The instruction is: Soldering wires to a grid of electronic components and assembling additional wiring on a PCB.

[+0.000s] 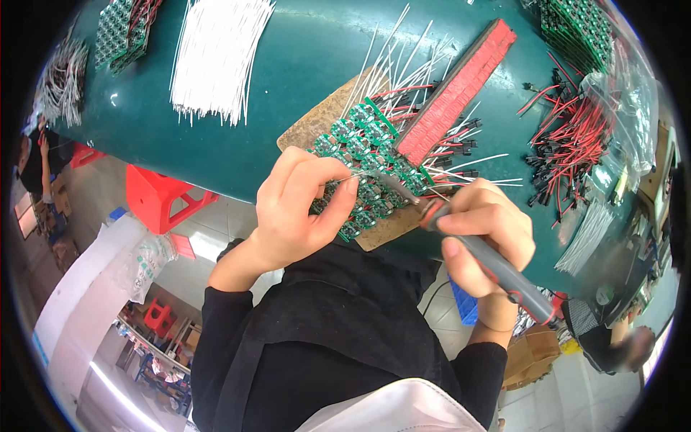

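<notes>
Left hand (306,205) pinching thin wire (352,176) over circuit boards (358,147), right hand (497,225) gripping grey soldering iron (509,273), red bar (458,93) overlapping boards

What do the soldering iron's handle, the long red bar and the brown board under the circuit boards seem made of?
Soldering iron's handle: likely hard plastic, grey with red accents; it looks smooth and moulded.
Long red bar: material uncertain; its red face looks rough and cracked, perhaps a coating or rubber.
Brown board: probably wood or fibreboard, unpolished, judging by its dull, mottled tan face.
</notes>
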Tool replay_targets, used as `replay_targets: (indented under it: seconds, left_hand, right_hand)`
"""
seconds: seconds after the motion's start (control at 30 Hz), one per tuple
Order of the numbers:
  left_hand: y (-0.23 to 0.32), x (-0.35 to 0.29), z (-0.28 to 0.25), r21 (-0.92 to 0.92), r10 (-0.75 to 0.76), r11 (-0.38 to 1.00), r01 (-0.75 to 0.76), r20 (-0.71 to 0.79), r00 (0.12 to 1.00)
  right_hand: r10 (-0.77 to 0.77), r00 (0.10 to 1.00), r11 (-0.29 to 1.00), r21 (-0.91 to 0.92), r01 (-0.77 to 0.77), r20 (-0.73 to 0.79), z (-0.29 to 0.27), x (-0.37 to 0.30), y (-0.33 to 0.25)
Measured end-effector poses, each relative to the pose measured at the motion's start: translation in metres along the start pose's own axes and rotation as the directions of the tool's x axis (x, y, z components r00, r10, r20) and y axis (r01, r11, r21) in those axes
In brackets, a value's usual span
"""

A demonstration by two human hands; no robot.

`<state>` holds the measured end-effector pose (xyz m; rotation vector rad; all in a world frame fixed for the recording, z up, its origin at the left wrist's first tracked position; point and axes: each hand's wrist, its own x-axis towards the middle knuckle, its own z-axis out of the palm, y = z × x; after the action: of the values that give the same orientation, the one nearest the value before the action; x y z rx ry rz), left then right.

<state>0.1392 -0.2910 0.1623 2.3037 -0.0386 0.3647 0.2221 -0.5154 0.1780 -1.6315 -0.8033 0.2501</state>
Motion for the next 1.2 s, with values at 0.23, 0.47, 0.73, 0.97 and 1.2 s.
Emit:
replay_targets:
  seconds: [0.23,0.47,0.73,0.97,1.2]
  left_hand:
    - [-0.003,0.004,0.018,0.051,0.103,0.993,-0.103,0.008,0.995]
    - [-0.005,0.006,0.023,0.083,0.133,0.988,-0.132,-0.007,0.991]
    - [-0.002,0.006,0.022,0.099,0.148,0.983,-0.152,0.046,0.988]
    - [-0.005,0.017,-0.006,-0.09,0.109,0.99,-0.107,0.022,0.994]
    - [-0.016,0.026,-0.162,-0.131,0.222,0.84,-0.526,-0.803,0.553]
  right_hand:
    - [0.051,0.996,0.999,-0.008,-0.052,-0.068,-0.008,0.001,-0.001]
    - [0.04,0.999,0.999,0.004,-0.04,-0.024,-0.008,0.006,0.006]
    - [0.085,0.996,0.996,-0.004,-0.085,-0.002,-0.011,0.01,-0.001]
    - [0.02,0.998,0.997,-0.082,-0.016,0.06,-0.009,0.014,-0.005]
    - [0.127,0.943,0.991,-0.009,-0.136,-0.309,0.005,-0.01,-0.034]
